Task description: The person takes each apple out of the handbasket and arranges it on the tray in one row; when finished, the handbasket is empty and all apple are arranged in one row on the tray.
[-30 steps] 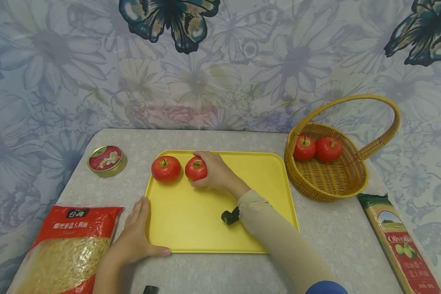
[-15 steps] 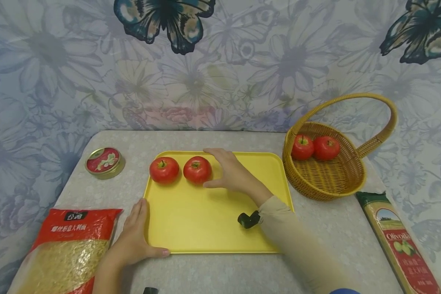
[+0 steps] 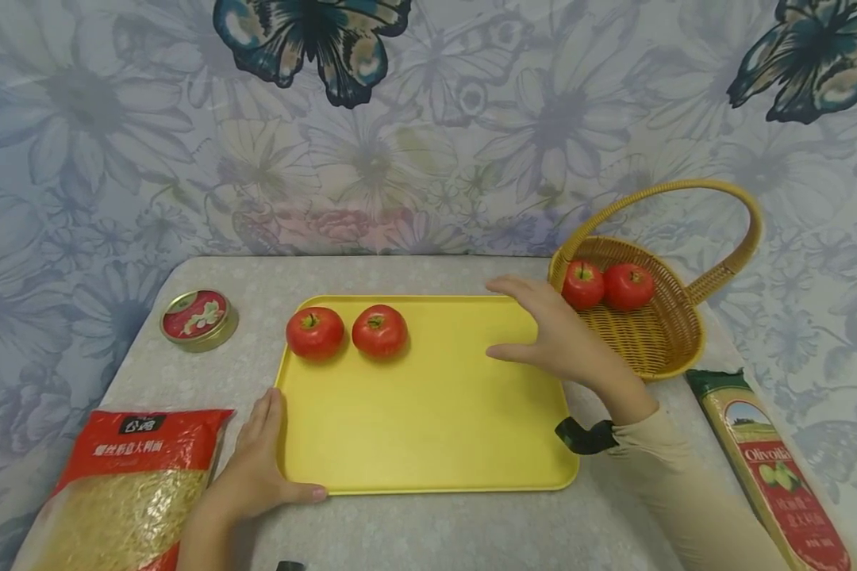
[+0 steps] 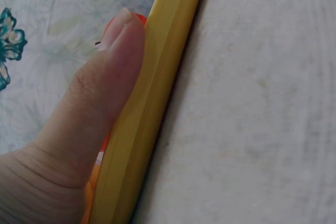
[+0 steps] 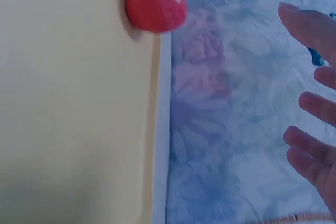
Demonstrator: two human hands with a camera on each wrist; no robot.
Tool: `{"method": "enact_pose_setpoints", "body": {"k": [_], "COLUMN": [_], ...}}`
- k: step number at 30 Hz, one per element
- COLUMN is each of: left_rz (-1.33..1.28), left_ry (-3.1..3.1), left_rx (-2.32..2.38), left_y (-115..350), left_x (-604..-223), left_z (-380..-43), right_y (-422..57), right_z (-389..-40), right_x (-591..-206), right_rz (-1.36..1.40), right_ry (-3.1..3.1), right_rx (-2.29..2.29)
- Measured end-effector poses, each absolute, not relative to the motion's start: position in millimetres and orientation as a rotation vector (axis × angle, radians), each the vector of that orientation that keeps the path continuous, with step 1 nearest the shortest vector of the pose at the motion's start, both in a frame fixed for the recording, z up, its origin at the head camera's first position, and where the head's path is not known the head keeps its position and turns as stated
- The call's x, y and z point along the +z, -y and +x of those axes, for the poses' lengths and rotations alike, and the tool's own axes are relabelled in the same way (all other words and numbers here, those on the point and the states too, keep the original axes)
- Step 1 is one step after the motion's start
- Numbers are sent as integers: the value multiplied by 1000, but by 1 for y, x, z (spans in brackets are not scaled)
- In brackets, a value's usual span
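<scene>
Two red apples, a left one (image 3: pixel 316 333) and a right one (image 3: pixel 379 331), sit side by side in the back left of a yellow tray (image 3: pixel 428 428). My left hand (image 3: pixel 257 468) rests against the tray's front left corner, fingers along the left side and thumb at the front edge. In the left wrist view the thumb (image 4: pixel 100 87) lies against the tray's rim (image 4: pixel 147 98). My right hand (image 3: pixel 557 329) is over the tray's right side, thumb and fingers spread with nothing between them. It partly covers the wicker basket (image 3: pixel 694 333), where two more apples (image 3: pixel 628 286) lie.
A round tin (image 3: pixel 198 319) stands at the back left of the table (image 3: pixel 428 531). In front of it lies a red-topped bag of pasta (image 3: pixel 136 484). A long pasta packet (image 3: pixel 774 468) lies at the right, in front of the basket, whose tall handle (image 3: pixel 685 184) arches up.
My right hand has let go of the right apple on the tray and moved right toward the basket. The apple stays beside the other one. My left hand keeps its place at the tray corner.
</scene>
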State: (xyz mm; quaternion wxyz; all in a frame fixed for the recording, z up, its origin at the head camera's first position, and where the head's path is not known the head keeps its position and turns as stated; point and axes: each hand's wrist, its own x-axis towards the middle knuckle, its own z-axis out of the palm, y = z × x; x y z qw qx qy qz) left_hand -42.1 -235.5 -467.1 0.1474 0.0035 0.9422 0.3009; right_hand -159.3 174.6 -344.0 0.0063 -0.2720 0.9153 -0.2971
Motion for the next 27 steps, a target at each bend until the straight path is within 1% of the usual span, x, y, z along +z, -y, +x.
{"method": "enact_pose_setpoints", "body": {"k": [5, 10, 14, 17, 20, 27], "left_rz": [8, 3, 18, 24, 23, 15], "left_ry": [-2701, -2693, -2700, -2707, -2709, -2702], "left_rx": [848, 859, 884, 886, 889, 880], "left_y": [235, 235, 236, 236, 236, 234], "left_x": [-467, -466, -467, -467, -466, -464], "left_z": [-42, -42, -43, -42, -42, -42], "right_y": [-216, -254, -278, -291, -300, -308], "right_z": [-162, -177, -191, -203, -218, -249], "right_x": [-335, -334, -339, -345, -352, -359], "right_rz": [-771, -670, -527, -445, -423, -379], "right_ry": [-2911, -2923, -2903, -2881, -2860, -2828], "right_rx": [-885, -902, -932, -936, -939, -867]}}
